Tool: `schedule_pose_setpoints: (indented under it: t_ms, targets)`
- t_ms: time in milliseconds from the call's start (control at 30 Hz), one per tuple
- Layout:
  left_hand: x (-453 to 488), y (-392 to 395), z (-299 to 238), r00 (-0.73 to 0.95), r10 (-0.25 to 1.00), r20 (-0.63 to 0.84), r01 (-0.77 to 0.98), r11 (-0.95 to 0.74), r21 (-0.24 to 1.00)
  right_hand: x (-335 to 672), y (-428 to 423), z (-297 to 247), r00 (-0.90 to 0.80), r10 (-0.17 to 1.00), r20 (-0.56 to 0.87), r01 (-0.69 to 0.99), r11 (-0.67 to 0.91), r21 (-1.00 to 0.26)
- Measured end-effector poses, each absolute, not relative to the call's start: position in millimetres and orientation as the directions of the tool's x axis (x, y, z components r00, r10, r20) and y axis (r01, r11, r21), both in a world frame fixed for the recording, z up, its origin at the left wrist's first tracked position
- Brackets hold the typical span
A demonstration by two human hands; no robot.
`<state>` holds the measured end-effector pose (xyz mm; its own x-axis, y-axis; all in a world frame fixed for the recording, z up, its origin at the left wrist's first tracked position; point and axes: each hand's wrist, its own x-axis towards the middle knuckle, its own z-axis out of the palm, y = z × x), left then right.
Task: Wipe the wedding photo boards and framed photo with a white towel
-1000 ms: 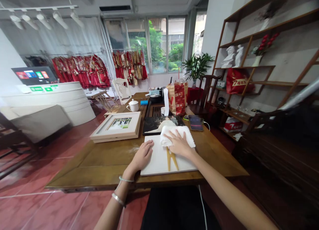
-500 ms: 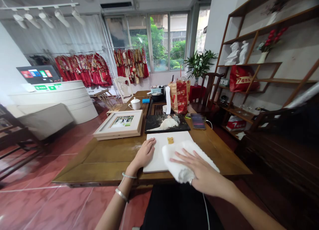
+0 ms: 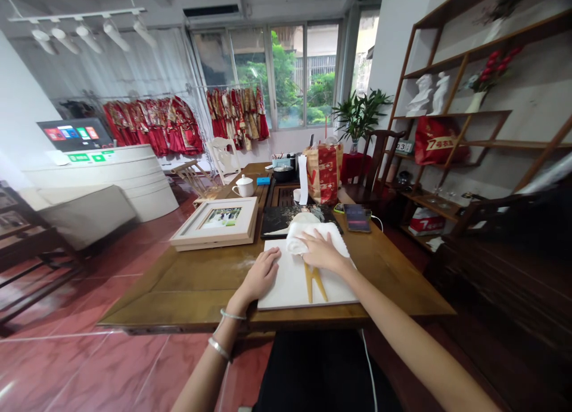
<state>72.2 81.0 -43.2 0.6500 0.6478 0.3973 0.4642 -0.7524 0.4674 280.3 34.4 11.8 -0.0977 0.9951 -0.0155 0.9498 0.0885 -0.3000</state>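
A white flat panel (image 3: 281, 290) lies on the wooden table in front of me. My left hand (image 3: 263, 273) rests on its left edge, fingers flat and slightly apart. My right hand (image 3: 322, 249) presses a white cloth (image 3: 333, 233) onto the far part of the panel, fingers spread over the bunched fabric. From beneath the cloth and hand, a tan-gold piece with two splayed legs (image 3: 309, 284) shows on the panel; its upper end is hidden. Just behind lies a dark picture panel with a white gown (image 3: 272, 218), partly covered by the cloth.
Stacked pale picture frames (image 3: 187, 236) lie to the left, near a lidded white mug (image 3: 244, 187). Behind are a blue box (image 3: 263, 181) and a paper bag (image 3: 328, 177). A phone (image 3: 357, 217) with a cable sits at right. The wooden table (image 3: 179, 293) ends near my lap.
My right hand has moved the cloth from the panel's near right part to its far edge, uncovering the two gold legs. My left hand stays in place.
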Motion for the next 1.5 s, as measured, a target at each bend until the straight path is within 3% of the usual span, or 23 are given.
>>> schedule_pose_setpoints:
  t_ms: [333, 567, 733, 900, 1033, 1200, 1400, 1500]
  targets:
    - [74.0, 77.0, -37.5, 0.64, 0.661, 0.392, 0.459, -0.738, 0.494, 256.0, -35.4, 7.4, -0.311, 0.949, 0.061, 0.912, 0.316, -0.263]
    - [72.5, 80.6, -43.3, 0.637, 0.66, 0.399, 0.453, -0.739, 0.499, 262.9, -100.8, 13.6, -0.429, 0.902, 0.037, 0.834, 0.412, -0.367]
    - [71.8, 80.3, -43.6, 0.637, 0.67, 0.382, 0.473, -0.731, 0.492, 282.1, -61.4, 10.4, -0.269, 0.961, 0.071, 0.855, 0.272, -0.441]
    - [71.0, 80.9, -45.5, 0.624, 0.667, 0.408, 0.458, -0.734, 0.501, 286.8, -7.3, 7.9, -0.075, 0.996, 0.05, 0.926, 0.088, -0.366]
    - [71.1, 80.7, -45.8, 0.619, 0.674, 0.404, 0.463, -0.728, 0.505, 270.5, 6.1, 7.4, -0.048, 0.998, 0.037, 0.964, 0.056, -0.261]
    - [71.3, 80.7, -45.2, 0.614, 0.679, 0.404, 0.446, -0.72, 0.532, 239.2, -32.4, -0.6, -0.212, 0.973, 0.093, 0.951, 0.227, -0.21]
    - [69.1, 82.0, -47.4, 0.62, 0.661, 0.423, 0.401, -0.73, 0.553, 236.2, -95.2, 11.0, -0.467, 0.883, 0.043, 0.818, 0.45, -0.358]
    - [69.5, 81.8, -48.0, 0.618, 0.663, 0.421, 0.417, -0.731, 0.54, 253.2, -98.8, 20.0, -0.486, 0.873, 0.051, 0.781, 0.459, -0.424]
